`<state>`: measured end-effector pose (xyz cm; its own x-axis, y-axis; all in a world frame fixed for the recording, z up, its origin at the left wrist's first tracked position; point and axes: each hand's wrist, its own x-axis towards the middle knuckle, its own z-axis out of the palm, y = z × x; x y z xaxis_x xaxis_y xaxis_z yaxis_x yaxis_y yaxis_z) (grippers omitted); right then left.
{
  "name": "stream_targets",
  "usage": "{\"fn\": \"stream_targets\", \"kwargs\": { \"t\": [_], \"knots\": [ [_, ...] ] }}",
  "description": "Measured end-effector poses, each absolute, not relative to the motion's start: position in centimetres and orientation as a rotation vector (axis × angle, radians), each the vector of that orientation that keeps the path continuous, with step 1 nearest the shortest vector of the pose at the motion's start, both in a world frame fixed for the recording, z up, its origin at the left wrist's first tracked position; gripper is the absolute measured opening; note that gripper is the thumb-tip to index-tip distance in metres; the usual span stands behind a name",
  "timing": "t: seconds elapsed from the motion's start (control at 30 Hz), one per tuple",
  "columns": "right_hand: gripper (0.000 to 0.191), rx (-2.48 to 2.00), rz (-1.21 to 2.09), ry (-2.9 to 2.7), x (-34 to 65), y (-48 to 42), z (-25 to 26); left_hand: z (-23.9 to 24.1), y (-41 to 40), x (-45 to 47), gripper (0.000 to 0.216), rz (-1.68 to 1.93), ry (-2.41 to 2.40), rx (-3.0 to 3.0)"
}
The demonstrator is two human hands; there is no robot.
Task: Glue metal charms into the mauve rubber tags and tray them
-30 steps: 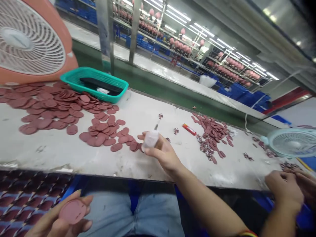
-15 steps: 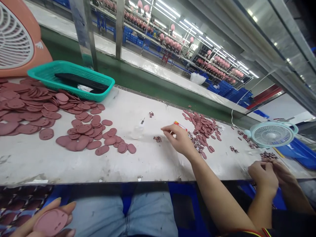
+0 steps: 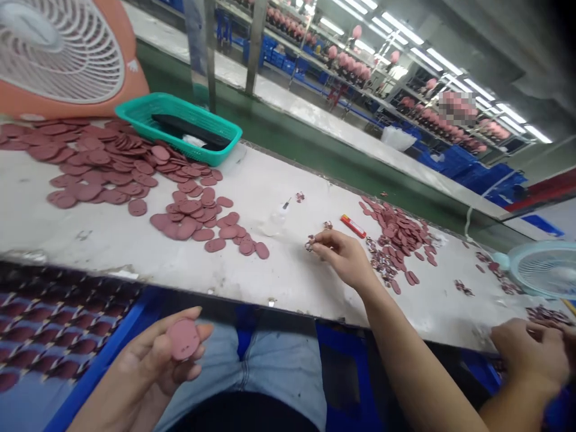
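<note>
My left hand (image 3: 150, 366) is raised in front of the bench edge, closed around a flat dusty-pink oval disc (image 3: 183, 338) with small holes. Over the white bench, the fingers of my right hand (image 3: 346, 258) pinch a small metallic part (image 3: 310, 243), too small to make out its kind. Just beyond those fingertips lies a little cluster of similar parts (image 3: 327, 225). To the left stands a small clear bottle (image 3: 279, 215) with a dark needle-like tip. Loose pink discs (image 3: 193, 210) are spread farther left.
An orange fan (image 3: 130, 78) and a green basket (image 3: 216, 157) holding a black object stand at the back left. Right of my hand lie a red-yellow packet (image 3: 353, 226) and more discs (image 3: 402, 231). Another person's hands (image 3: 531, 354) work at far right. A blue tray (image 3: 119, 342) sits lower left.
My left hand has risen into fuller view with the disc. My right hand has picked a small metallic part from the cluster. The camera view has swung left.
</note>
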<state>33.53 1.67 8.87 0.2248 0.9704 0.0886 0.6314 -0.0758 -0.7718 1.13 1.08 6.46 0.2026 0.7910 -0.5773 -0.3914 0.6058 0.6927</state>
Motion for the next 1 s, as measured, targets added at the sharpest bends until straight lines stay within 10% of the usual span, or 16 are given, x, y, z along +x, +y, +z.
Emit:
{"fn": "stream_targets", "kwargs": {
  "t": [0.3, 1.0],
  "knots": [
    [0.012, -1.156, 1.348, -1.152, 21.7, -2.4, 11.4, 7.8, 0.4, 1.6, 0.043, 0.681, 0.917, 0.473],
    [0.007, -1.253, 0.752, -1.792, 19.5, -2.4, 12.2, 7.6, 0.2, 0.7, 0.036, 0.634, 0.766, 0.407]
  ]
}}
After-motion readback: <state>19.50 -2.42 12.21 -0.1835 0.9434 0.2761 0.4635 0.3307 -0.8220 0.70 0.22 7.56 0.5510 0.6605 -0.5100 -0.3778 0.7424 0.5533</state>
